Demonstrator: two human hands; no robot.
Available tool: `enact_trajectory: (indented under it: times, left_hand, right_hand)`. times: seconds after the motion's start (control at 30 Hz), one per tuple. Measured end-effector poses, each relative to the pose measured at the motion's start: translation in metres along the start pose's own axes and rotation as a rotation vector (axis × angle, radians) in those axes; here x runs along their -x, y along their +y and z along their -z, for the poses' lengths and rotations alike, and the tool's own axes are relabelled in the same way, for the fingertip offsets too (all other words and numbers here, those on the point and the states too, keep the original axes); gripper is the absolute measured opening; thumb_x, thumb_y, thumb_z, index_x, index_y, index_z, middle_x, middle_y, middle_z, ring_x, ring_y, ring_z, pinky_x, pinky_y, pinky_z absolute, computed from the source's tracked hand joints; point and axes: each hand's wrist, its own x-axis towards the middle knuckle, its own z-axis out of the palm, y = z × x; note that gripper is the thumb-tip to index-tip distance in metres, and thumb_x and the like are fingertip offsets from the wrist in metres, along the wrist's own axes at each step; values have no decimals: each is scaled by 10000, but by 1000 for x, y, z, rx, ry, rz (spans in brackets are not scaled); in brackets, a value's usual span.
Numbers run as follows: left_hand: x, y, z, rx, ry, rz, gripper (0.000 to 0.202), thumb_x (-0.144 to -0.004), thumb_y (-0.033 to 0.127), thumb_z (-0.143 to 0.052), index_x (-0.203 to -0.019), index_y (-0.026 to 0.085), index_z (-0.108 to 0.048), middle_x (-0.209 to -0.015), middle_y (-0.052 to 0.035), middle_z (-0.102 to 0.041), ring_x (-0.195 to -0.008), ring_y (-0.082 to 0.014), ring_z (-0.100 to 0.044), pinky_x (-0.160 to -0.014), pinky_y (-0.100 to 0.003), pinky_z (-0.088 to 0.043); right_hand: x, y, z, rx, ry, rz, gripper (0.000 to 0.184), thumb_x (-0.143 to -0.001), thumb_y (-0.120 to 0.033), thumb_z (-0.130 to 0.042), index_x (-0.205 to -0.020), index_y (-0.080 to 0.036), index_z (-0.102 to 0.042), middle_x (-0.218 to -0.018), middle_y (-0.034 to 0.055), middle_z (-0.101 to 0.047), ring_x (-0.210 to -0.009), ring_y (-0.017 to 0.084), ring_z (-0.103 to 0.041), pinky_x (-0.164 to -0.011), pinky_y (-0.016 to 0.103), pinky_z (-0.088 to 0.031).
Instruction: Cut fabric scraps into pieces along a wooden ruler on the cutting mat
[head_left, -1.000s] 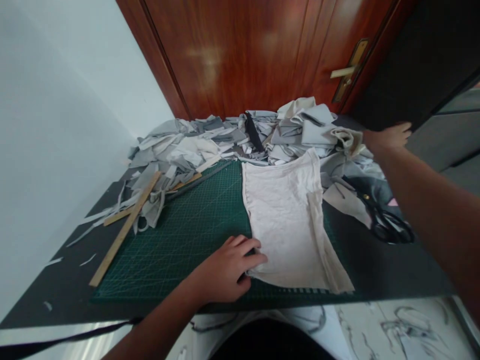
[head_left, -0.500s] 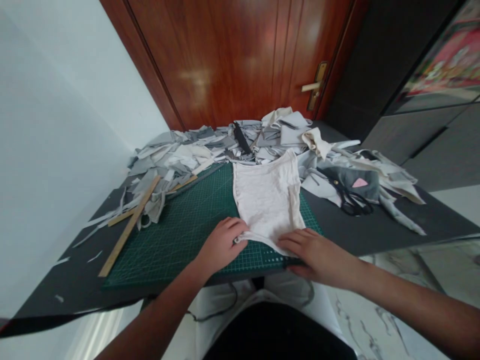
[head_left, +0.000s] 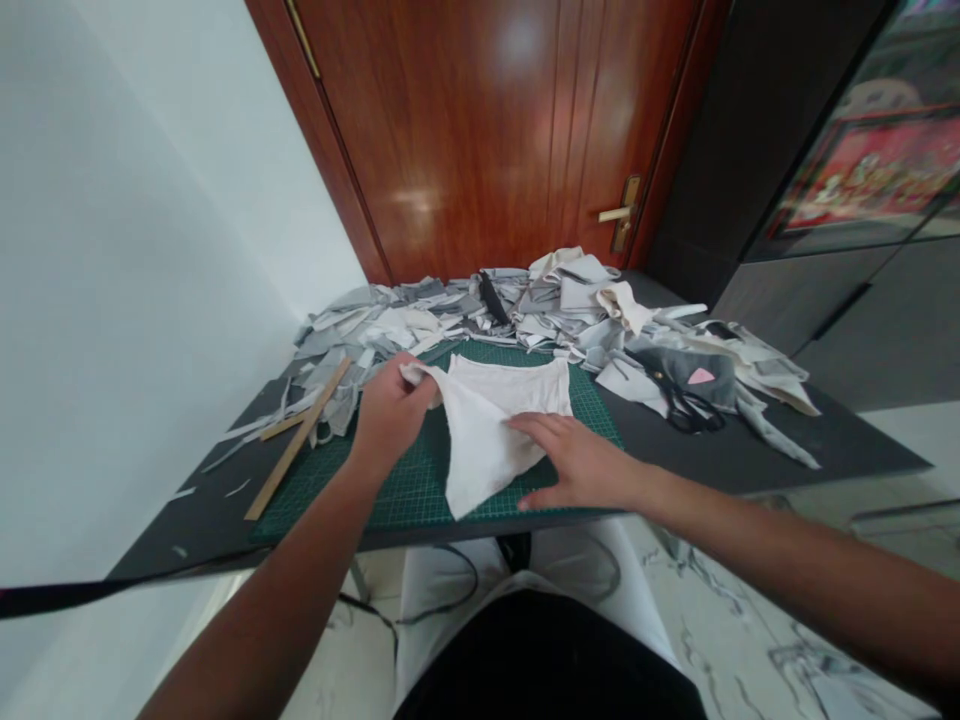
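Observation:
A pale pink-white cloth [head_left: 491,425] lies on the green cutting mat [head_left: 405,485], partly folded over itself. My left hand [head_left: 390,415] is closed on the cloth's near-left corner and holds it raised above the mat's left part. Fingers stretched out, my right hand [head_left: 577,465] lies flat on the cloth's right side and presses it to the mat.
Grey and white fabric scraps [head_left: 465,315] are heaped along the back of the dark table [head_left: 787,455]. Black scissors [head_left: 686,410] lie to the right of the mat, and wooden rulers [head_left: 296,440] to its left. A brown door [head_left: 487,130] stands behind the table.
My right hand came back from the scrap pile onto the cloth. My left hand took the cloth's near edge and lifted it up and back to the left, folding the cloth.

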Motion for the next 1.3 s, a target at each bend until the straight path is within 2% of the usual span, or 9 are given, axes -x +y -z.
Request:
enact_trajectory:
  times: [0.17,0.3,0.4,0.5,0.6,0.7,0.8,1.03,1.3]
  left_hand:
    - [-14,19,-21,99,170,-71,85,-941,285,-520,-881,229,-500,-808,21,-571,-760,-155,-543,-689,-273,-410]
    - [-26,40,-31,29,160,-112,149,-919,304,-583,-830,219,-500,-743,35,-558,-710,-145,-549,-678,-268,-409]
    - [-36,49,-23,24,44,-165,147,-881,290,-637,-798,204,-553,-734,33,-597,-697,-141,-551,-667,-264,-414]
    - [-47,49,-7,56,67,-171,134,-865,291,-671,-804,191,-607,-716,32,-608,-661,-130,-531,-615,-250,-403]
    - [-58,46,6,77,190,-168,176,-889,316,-675,-792,179,-622,-691,34,-593,-635,-116,-506,-594,-243,-387]
    - [-68,43,7,90,290,-190,186,-878,263,-692,-740,177,-602,-661,40,-570,-617,-109,-496,-590,-248,-377]
    - [-72,47,-3,141,347,-192,199,-866,211,-680,-719,200,-547,-629,55,-528,-580,-111,-483,-559,-254,-368]
    - [-62,64,-13,151,256,-278,220,-855,197,-682,-719,208,-510,-626,58,-496,-566,-103,-483,-523,-235,-360]
    - [-57,76,-10,66,342,-305,251,-803,130,-690,-694,205,-477,-625,64,-456,-585,-97,-476,-543,-232,-368]
  right_hand:
    - [-46,-26,-47,-163,385,-225,1185,-688,-564,-861,-1583,-144,-208,-1551,271,-379,-1451,412,-392,-1136,607,-405]
    - [-77,-58,-40,-210,609,-145,1181,-715,-508,-833,-1597,-179,-119,-1573,242,-331,-1481,399,-334,-1188,588,-363]
    - [-88,-63,-22,-185,638,-110,865,-824,-291,-671,-1557,-175,-227,-1525,220,-408,-1434,368,-402,-1177,547,-377]
    - [-90,-43,1,-197,631,-178,660,-832,-160,-542,-1467,-158,-363,-1390,206,-547,-1293,333,-544,-1098,502,-440]
    - [-88,-19,20,-233,505,-297,543,-849,-246,-581,-1373,-163,-464,-1185,160,-661,-1033,303,-653,-952,484,-506]
    - [-85,-15,23,-245,388,-241,588,-813,-458,-700,-1296,-170,-531,-1222,154,-643,-1117,322,-620,-988,500,-492]
    - [-91,-31,14,-190,552,-199,774,-755,-541,-765,-1360,-157,-474,-1374,196,-534,-1299,355,-507,-1082,525,-443]
    - [-111,-30,24,-190,720,-263,360,-813,-183,-544,-1172,-200,-519,-1200,137,-608,-1121,283,-587,-994,469,-494]
    - [-90,-66,21,-126,784,-141,316,-834,-380,-652,-1064,-225,-501,-1126,108,-588,-1116,296,-549,-984,493,-454]
